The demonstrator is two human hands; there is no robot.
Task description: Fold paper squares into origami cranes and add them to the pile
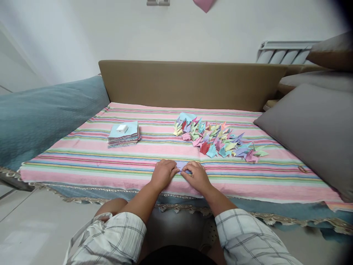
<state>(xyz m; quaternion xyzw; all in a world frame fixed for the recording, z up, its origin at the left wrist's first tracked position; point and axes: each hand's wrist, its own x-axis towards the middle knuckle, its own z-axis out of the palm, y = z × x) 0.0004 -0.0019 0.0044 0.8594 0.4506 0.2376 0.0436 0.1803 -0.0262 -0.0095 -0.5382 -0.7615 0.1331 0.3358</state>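
Between my two hands a small piece of lavender origami paper (181, 165) lies close to the front edge of the striped cloth. My left hand (163, 173) pinches its left side, the fingers closed. From the right, my right hand (196, 176) pinches the other side with thumb and forefinger. The fingertips of both hands nearly meet at the paper's near edge, and they hide part of its folds. Just beyond my right hand spreads a pile of folded paper cranes (217, 138) in many colours.
A stack of square paper (124, 140) stands at the left with a small white box (122, 128) on top. Light blue paper (186, 117) lies behind the cranes. Grey cushions (309, 129) fill the right end; a brown backrest (187, 86) rises behind. A small brown object (302, 169) lies at right.
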